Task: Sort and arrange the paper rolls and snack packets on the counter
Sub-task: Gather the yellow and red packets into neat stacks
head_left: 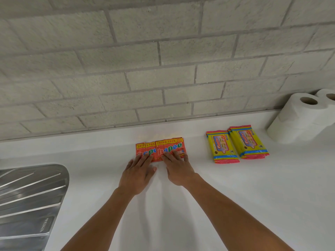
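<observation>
— Against the grey brick wall (163,57) runs a white bench (235,196), smooth and matte, with the ribbed steel drainboard of a sink (30,192) at its left edge. What sits on it?

— Two red "hapee" packets: a left red packet (145,148) and a right red packet (169,147), flat and side by side, edges touching or slightly overlapping, near the wall. Their print reads upright from the person's side, so the tops point toward the wall. Together they make a band whose long axis runs left to right along the bench.

— And the hands?

— Both lie palm down with straight, relaxed fingers. The left hand (138,173) rests its fingertips on the near edge of the left red packet; the right hand (178,168) rests its fingertips on the lower part of the right red packet. Nothing is gripped; the fingers only press or touch. The packets lie ahead of the fingertips, toward the wall, with the palms on the bench behind them.

— Anything to the right?

— Two small stacks of yellow "Giggles" packets (223,146), side by side, long axes running roughly toward the wall and leaning a little left. They are well apart from the hands. Farther right, at the wall, stand white paper rolls (299,118) stacked on end, core holes facing up.
</observation>
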`<state>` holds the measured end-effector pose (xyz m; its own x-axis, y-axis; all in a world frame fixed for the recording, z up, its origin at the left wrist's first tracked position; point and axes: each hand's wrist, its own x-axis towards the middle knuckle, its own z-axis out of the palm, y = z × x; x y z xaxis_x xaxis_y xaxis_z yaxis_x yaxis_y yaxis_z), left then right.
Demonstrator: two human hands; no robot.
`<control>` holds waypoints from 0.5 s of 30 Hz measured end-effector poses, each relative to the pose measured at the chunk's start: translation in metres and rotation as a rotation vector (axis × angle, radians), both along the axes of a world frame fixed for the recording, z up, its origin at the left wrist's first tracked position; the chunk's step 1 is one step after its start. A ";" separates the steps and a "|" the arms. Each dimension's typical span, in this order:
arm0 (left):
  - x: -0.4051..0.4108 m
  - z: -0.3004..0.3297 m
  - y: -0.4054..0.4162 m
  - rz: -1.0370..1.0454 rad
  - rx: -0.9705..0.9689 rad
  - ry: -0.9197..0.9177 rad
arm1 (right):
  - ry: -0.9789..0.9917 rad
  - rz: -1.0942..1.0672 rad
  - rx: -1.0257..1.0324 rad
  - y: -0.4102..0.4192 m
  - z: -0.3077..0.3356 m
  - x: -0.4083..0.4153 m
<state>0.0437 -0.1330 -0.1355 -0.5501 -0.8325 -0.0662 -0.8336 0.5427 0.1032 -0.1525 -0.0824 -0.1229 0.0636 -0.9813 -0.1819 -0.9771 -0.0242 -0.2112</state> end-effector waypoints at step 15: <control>0.004 -0.006 0.002 -0.002 0.007 -0.014 | -0.033 -0.062 -0.101 0.007 -0.012 -0.011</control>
